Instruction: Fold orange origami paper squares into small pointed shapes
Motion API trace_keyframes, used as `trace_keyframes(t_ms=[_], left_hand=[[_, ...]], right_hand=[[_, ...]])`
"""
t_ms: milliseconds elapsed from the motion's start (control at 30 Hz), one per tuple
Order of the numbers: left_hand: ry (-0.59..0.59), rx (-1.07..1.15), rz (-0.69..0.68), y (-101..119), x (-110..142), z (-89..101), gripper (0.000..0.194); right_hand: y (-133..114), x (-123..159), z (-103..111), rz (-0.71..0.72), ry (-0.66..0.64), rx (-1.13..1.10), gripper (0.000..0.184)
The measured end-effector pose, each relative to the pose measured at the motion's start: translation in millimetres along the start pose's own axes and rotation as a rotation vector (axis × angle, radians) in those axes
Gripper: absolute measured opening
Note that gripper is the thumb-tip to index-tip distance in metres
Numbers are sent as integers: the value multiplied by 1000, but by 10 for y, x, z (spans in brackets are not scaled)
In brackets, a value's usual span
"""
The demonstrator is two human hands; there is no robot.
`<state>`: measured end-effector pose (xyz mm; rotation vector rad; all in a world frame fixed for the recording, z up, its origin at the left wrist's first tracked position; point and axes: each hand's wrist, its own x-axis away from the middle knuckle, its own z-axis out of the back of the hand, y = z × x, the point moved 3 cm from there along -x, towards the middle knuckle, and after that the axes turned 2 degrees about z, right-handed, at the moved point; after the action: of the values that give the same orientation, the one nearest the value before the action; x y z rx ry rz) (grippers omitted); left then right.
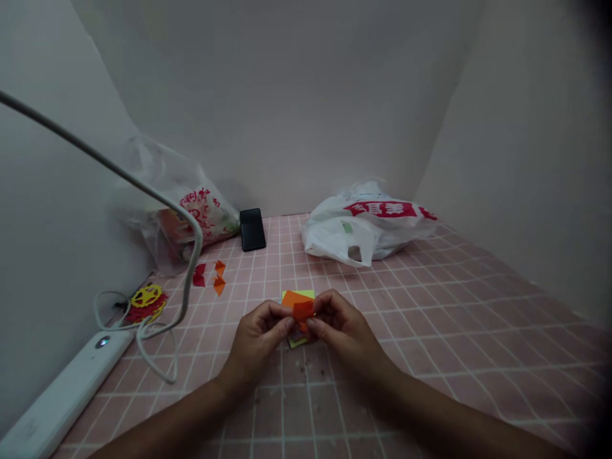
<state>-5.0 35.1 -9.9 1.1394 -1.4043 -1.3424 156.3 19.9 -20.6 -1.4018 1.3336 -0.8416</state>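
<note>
Between my two hands is a small piece of orange paper (303,310), partly folded. My left hand (262,331) pinches its left side between thumb and forefinger. On the other side my right hand (340,324) grips the right edge the same way, fingers curled. Beneath the paper lies a stack of coloured paper squares (297,298), orange and yellow-green at its edges; my fingers cover part of it. Further left on the pink checked cloth rest orange folded papers (219,285) and a red folded paper (199,275).
A black phone (252,229) lies at the back. White plastic bags stand at the right (373,223) and left (205,210). Yellow and red cutouts (146,296) sit beside a white power strip (71,395). A thick white cable (143,186) arches across the left side.
</note>
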Motion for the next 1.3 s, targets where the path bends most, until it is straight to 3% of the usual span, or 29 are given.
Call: trace_keyframes(t_ms=[233,367,467,567,767,1000,1300], left_hand=[[-48,56,47,-52,-5,-32,20],[-97,100,-2,-27,16,-33,28],[-167,56,-41,42,44,-32,36],[-136,-61,-24,108,48,-7,28],[-153,-267,80,160,17,6,18],[-209,-164,222,144,-5,6,20],[-233,-137,215,82,-33,32,20]], right_hand=[[-59,8,42,53,13,209,8],[-113,28,29,129,-13,392,1],[-157,27,28,202,-50,518,7],[-184,21,18,257,-113,584,11],[-194,38,-25,349,-224,644,18],[-156,44,-26,316,-268,683,17],[-168,30,-16,265,-262,625,18]])
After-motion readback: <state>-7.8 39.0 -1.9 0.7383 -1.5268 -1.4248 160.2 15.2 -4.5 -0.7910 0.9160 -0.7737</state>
